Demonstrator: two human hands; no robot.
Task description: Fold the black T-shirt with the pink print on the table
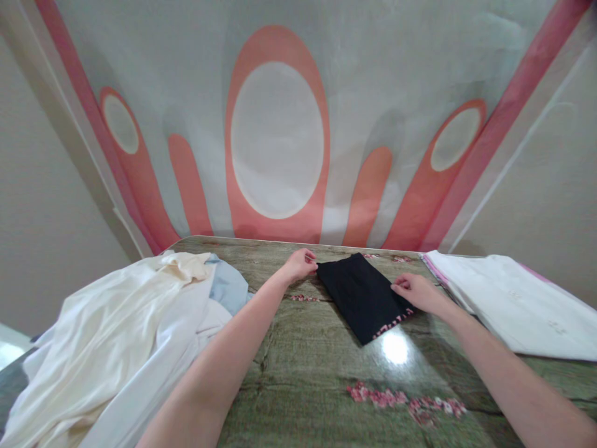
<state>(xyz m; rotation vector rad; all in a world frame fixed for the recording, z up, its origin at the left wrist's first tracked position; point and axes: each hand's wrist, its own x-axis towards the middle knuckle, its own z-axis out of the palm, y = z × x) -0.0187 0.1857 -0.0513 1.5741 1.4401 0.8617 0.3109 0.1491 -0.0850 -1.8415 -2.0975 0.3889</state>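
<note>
A folded black garment (361, 298) lies at a slant on the wood-patterned table, with pink lettering or pattern along its near right edge. My left hand (299, 265) is closed at its far left corner, pinching the cloth between thumb and fingers. On the other side, my right hand (415, 291) has its fingers curled together at the garment's right edge. What kind of garment it is cannot be made out in its folded state.
Loose cream and white clothes (112, 336) are heaped at the left, with a light blue piece (228, 283) behind. Folded white garments (517, 305) lie stacked at the right. The table (289, 386) has printed pink blossoms and meets a patterned wall covering (275, 230) at its far edge.
</note>
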